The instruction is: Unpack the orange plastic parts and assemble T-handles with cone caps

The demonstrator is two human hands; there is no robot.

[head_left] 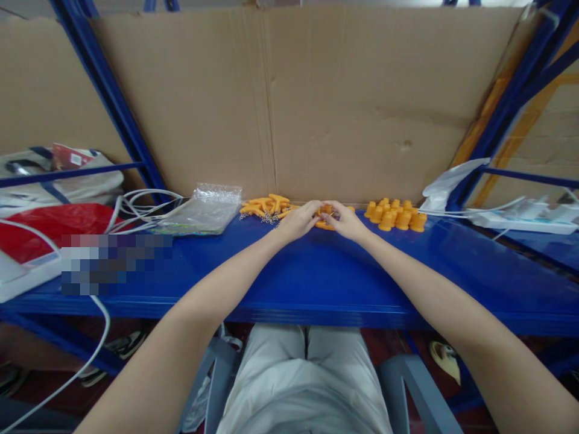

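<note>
At the back middle of the blue table, both my hands are closed around a small orange plastic cup point(326, 210). My left hand point(301, 220) has its fingertips on the left side of it. From the right, my right hand point(346, 221) grips the same piece, and fingers cover much of it. More orange plastic lies just beneath the hands, its shape partly hidden. Left of them is a pile of orange T-shaped handles point(265, 206) with small metal chains. A group of orange cups point(397, 214) stands upright to the right of my right hand.
A stack of clear plastic bags point(205, 211) lies left of the handles, with white cables point(136, 208) and a red bag point(63, 226) beyond. A cardboard sheet point(339, 102) walls off the back. A white power strip point(525, 220) sits at the right.
</note>
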